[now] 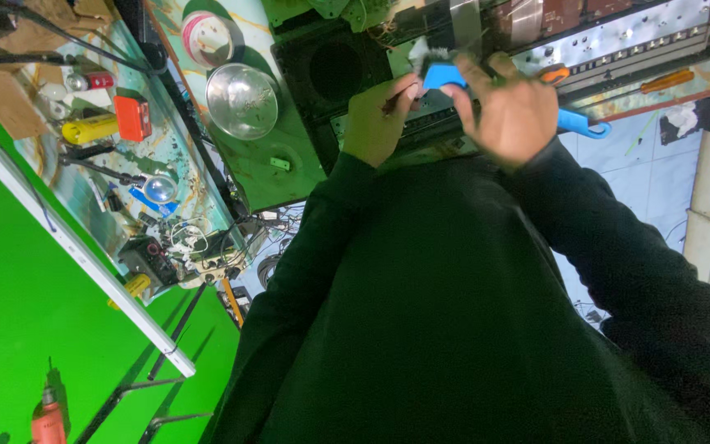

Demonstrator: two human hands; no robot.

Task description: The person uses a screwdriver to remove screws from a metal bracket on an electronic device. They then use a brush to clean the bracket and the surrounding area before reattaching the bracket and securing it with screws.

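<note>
- Right hand (513,111): blurred, fingers closed around a blue-handled brush (445,76), held over the workbench (248,164).
- Left hand (377,119): beside the brush head; grip cannot be told.
- Nearby: round metal reflector (242,100), orange-handled screwdriver (666,80).

Two hands, left hand (380,119) and right hand (509,111), one blue-handled brush (444,76), one round metal reflector (242,100), one yellow canister (89,129), one orange box (133,117), one red drill (48,418), one tape roll (207,37), one orange-handled screwdriver (667,80)
</note>
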